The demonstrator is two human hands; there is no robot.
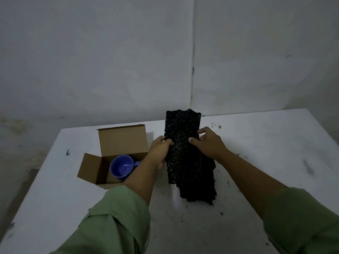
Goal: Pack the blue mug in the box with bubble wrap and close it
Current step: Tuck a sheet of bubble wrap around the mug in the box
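Note:
A blue mug [122, 167] stands inside an open cardboard box [122, 142] on the left of the white table, its handle pointing right. The box's lid flap stands up at the back and a side flap hangs open to the left. To the right of the box, a long folded strip of black bubble wrap [185, 154] is held upright above the table. My left hand [161, 149] grips its left edge and my right hand [207, 143] grips its right edge, both about mid-height. My left forearm covers the box's right side.
The white table [256, 143] stands in a corner of grey walls, with its far edge near the wall. Small dark specks and scuffs dot its surface on the right. The room is dim.

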